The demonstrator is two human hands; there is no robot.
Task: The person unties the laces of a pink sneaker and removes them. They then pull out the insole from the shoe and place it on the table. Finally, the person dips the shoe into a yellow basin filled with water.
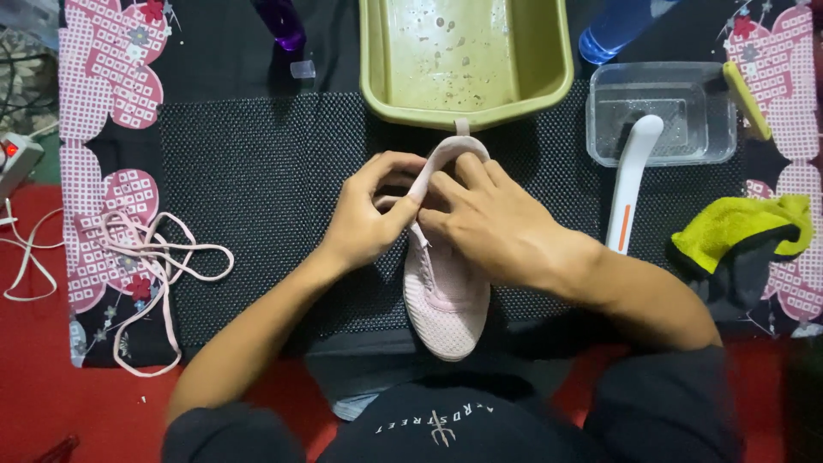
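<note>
Shoe (447, 296): one, pink mesh, lying on the black mat (257, 189) with its toe toward you and its heel toward the basin (467, 60). Both your hands sit over its upper half, at the tongue and throat; the toe end shows bare below them.

Count on the work surface:
- shoe: one
- laces (150, 257): loose pink cord heaped at the mat's left edge, well apart from the shoe (I cannot tell whether it is one lace or two)
- basin: one, green, wet inside, just beyond the heel
- tub (664, 111): one, clear, to the right of the basin
- brush (633, 180): one, white handle, resting from the tub's rim down onto the mat
- cloth (741, 231): one, yellow-green, far right
- bottles: one purple (281, 24), one blue (613, 30), both at the top edge

Grip:
- Your left hand (364, 219) is curled, thumb and fingertips pinched on the pink material at the shoe's opening.
- Your right hand (497, 223) lies across the shoe from the right, fingers bent and pressed onto the same edge, touching the left fingertips. How much it clamps underneath is hidden by the knuckles.
- A pink strap loops up from between the two hands toward the basin.
</note>
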